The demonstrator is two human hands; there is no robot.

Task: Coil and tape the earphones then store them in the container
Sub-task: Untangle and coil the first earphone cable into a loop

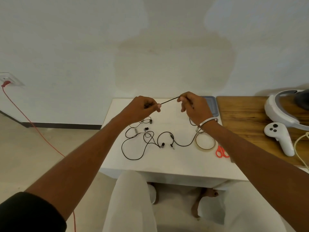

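I look down over two bare forearms reaching across a small white tabletop [167,163]. My left hand [143,107] has its grip curled, pinching one end of a taut stretch of thin black earphone cord [168,99]; my right hand [194,106] pinches the other end between thumb and fingertips, so a short straight length runs between them above the surface. The rest of the cord trails down behind the right wrist and snakes loosely over the tabletop, mixed with what seems a second tangled set, earbuds and plugs lying among the loops. A roll of clear tape [205,142] lies flat near the right wrist, orange-handled scissors [221,152] just beside it. A grey-blue plastic container [211,104] sits at the far right edge, partly hidden by my hand. I judge coiling has only begun; next, winding the cord into neat loops calls for keeping it untangled.
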